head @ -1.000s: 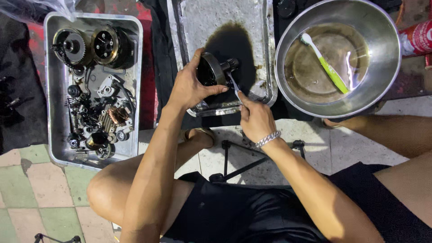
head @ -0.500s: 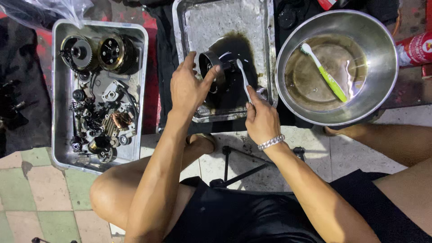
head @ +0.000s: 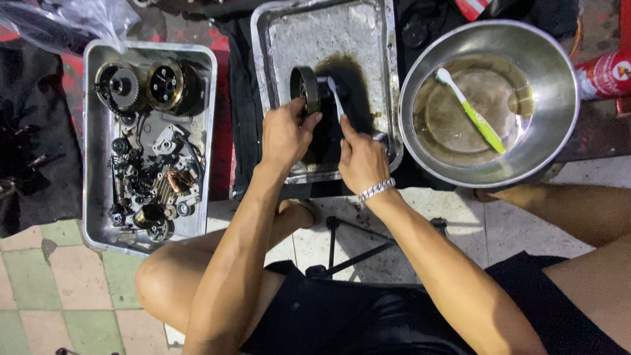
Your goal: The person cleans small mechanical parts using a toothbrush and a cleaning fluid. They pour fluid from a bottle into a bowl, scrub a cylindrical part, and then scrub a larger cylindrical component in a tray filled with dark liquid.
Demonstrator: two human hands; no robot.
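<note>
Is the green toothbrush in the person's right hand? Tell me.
No: the green toothbrush lies in the steel bowl, while the right hand holds a pale brush against the dark round part.

Bowl [head: 559,59] silver, brownish liquid; toothbrush [head: 474,115] green w/ white head. Trays [head: 393,79] grey metal, dark oil stain. Floor tiles [head: 39,283] pink/green checks. Can [head: 605,72] red. Bracelet [head: 376,190] silver. Shorts [head: 342,309] black.

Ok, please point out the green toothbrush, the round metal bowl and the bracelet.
Green toothbrush [head: 478,121], head view, middle of its handle.
Round metal bowl [head: 420,56], head view, left inner wall.
Bracelet [head: 376,190], head view, chain links on the wrist.
</note>
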